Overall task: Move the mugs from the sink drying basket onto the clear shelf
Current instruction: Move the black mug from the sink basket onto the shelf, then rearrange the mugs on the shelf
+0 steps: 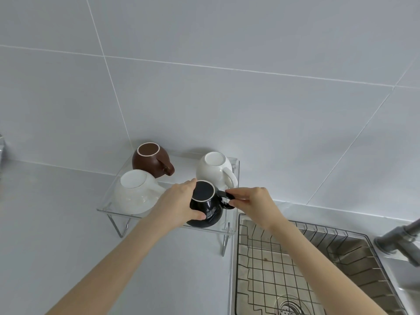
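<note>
Sink drying basket (295,264) on the right: wire grid shows no mugs in the visible part, lower right corner cut off by frame edge. Clear shelf (109,206) on the counter left of it holds four mugs, all upside down. White mug (134,192) front left, brown mug (151,161) back left, second white mug (216,170) back right. Black mug (204,204) front right, base up, seems resting on the shelf, both hands on it. Left hand (179,204) wrapped around the mug body, fingers closed on it. Right hand (252,202) pinching the handle, thumb and fingers clamped. Judgement: task nearly done, this looks like the last mug; only release and withdrawal left
</note>
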`<state>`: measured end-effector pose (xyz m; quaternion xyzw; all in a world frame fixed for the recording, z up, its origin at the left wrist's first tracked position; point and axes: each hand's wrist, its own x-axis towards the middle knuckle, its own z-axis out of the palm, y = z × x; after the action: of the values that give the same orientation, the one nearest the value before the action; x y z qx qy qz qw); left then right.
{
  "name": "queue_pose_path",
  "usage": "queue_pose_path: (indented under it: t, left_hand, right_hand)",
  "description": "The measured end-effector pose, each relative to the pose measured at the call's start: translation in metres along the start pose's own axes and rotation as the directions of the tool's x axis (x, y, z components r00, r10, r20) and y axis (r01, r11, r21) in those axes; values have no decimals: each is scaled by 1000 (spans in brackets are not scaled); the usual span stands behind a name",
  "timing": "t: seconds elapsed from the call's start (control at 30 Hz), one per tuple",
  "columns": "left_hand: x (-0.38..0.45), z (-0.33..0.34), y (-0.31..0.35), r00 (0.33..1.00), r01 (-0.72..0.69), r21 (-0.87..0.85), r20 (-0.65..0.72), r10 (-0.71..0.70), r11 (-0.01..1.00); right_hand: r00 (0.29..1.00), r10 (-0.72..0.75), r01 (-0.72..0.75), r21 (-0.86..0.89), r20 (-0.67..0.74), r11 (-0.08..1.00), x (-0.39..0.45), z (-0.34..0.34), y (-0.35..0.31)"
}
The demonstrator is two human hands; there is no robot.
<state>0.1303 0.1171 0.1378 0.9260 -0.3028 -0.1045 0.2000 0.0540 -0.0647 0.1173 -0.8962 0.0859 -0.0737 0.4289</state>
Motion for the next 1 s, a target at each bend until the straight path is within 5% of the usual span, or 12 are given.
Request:
queue_pose_path:
  t: [0.53,0.67,0.77,0.83,1.0]
  left_hand:
    - [6,-8,-3,998,-50,-117,18,52,992]
    - [10,-16,-4,990,-67,-119,117,81,991]
    - [30,-35,-6,973,-31,-253,213,87,967]
    - [53,-41,-7,987,-22,-282,147,66,959]
    - [104,-31,-8,985,-119,-305,84,152,945]
  right_hand:
    - [999,19,-18,18,-32,1000,-6,5,2]
    - [993,83,-83,3,86,997,0,-6,-7]
    - [992,70,-80,-93,-102,992,14,-11,-10]
    - [970,73,-110,-153,-231,982,23,-5,-11]
    - [953,77,-126,-154,-294,980,44,21,-4]
